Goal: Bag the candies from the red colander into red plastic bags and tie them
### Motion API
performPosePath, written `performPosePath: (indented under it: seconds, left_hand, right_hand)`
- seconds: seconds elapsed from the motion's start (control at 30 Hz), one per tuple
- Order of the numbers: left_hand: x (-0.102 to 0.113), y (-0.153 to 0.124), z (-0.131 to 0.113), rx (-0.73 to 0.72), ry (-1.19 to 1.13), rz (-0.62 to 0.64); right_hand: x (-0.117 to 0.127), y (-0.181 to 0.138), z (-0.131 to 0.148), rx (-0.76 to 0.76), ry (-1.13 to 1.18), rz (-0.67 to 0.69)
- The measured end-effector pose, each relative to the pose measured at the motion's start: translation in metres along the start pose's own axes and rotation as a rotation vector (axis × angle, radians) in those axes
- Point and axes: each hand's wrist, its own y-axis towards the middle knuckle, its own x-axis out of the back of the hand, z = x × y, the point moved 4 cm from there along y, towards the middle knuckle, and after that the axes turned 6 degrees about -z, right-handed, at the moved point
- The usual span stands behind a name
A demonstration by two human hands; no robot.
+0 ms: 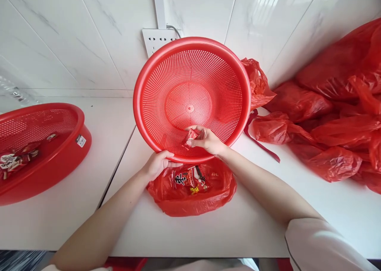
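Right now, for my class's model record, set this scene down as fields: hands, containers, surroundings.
Left hand: grips the rim of a tilted red perforated basket
Right hand: holds a small red packet at the basket's mouth
Open red plastic bag: on the white tabletop, near side of basket; printed packets inside
Second red basket: at left, packets inside
Red plastic bags: heaped at right

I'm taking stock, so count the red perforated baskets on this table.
2: one tilted basket in the middle, gripped by the left hand; another basket at left, cut off by the frame. The red bags could hide more.
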Motion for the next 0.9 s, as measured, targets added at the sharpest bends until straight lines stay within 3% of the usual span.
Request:
performPosePath:
  seconds: [0.1,0.2,0.4,0.47,0.57,0.63,0.77,0.9]
  left_hand:
    - [0.000,0.001,0.000,0.007,-0.011,0.002]
    - [0.000,0.001,-0.001,0.002,-0.020,0.009]
    - [-0.002,-0.001,-0.001,0.024,-0.004,0.027]
    - [-0.002,-0.001,-0.001,0.018,-0.006,0.032]
    - [0.000,0.001,-0.002,0.001,-0.005,0.001]
    - [0.000,0.001,-0.002,0.002,-0.001,-0.013]
    - [-0.002,0.001,-0.002,0.016,0.002,-0.024]
    - [-0.002,-0.001,-0.002,0.026,0.013,-0.040]
  right_hand:
    - [-0.001,-0.001,0.005,0.081,0.028,-0.017]
    - [-0.002,-0.004,0.014,0.120,0.012,0.060]
    - [-0.006,-0.017,0.033,0.057,-0.263,0.460]
    - [-0.001,-0.018,0.040,0.100,-0.397,0.430]
    - [0.017,-0.011,0.047,0.186,-0.565,0.185]
    - [0.028,-0.007,0.048,0.234,-0.760,0.098]
    - [0.037,-0.005,0.038,0.306,-1.188,0.168]
    - [0.034,-0.005,0.028,0.251,-1.289,0.269]
